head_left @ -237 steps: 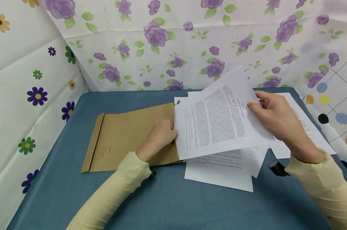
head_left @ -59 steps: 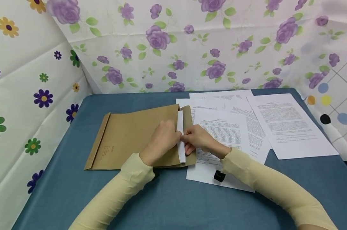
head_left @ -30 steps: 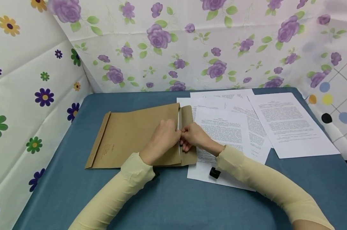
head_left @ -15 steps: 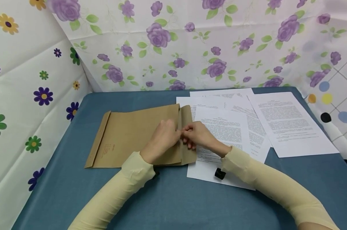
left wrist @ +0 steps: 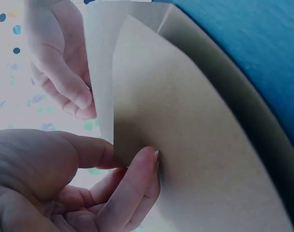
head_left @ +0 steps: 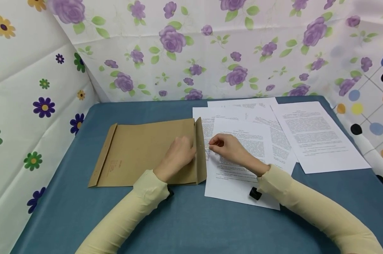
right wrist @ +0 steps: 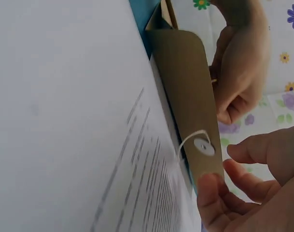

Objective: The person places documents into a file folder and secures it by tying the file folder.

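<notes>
A brown paper envelope (head_left: 147,151) lies on the table, with its flap (head_left: 201,151) at the right end partly raised. My left hand (head_left: 177,155) pinches the edge of the envelope's mouth between thumb and fingers, as the left wrist view shows close up. Just right of the flap is my right hand (head_left: 227,148), its fingers loosely bent and nothing seen between them. On the flap's outer face, the right wrist view shows a white round button (right wrist: 204,146) with a string (right wrist: 188,137). No sheet shows at the envelope's mouth.
Several printed sheets (head_left: 242,176) overlap beneath and behind my right hand. Another printed sheet (head_left: 321,141) lies at the far right of the blue tablecloth (head_left: 194,225). A flowered cloth (head_left: 210,49) hangs behind the table.
The sheet in my right hand 7.9 s ago is gone from it. A white edge at the envelope's mouth slid inside. My right hand has since drawn back right, and the flap has risen.
</notes>
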The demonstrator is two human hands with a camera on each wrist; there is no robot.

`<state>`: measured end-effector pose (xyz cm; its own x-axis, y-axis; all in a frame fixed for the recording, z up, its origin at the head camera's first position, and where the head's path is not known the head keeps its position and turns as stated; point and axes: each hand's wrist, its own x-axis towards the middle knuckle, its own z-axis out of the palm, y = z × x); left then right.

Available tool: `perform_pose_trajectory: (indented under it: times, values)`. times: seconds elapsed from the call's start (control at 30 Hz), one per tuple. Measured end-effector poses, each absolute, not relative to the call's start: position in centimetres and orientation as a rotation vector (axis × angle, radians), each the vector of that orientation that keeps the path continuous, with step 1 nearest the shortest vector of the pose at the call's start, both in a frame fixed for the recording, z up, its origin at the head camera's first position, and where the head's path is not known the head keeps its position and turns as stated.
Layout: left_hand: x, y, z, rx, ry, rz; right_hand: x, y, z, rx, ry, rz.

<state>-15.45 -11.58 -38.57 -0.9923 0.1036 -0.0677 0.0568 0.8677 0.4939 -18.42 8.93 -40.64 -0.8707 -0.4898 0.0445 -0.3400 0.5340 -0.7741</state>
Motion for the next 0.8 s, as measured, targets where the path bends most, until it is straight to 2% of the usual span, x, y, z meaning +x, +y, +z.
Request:
perform_pose_trajectory:
  times: [0.37,0.8]
  values:
    - [-15.5,-11.7,-39.3,0.069,2.88,0.747,-19.8,11.3,-41.1,-0.83,2.748,-0.962]
    - [-15.0,-11.6,-39.3,0.191,2.904,0.721,-23.0,14.5,-41.6,-0.704,2.892,-0.66]
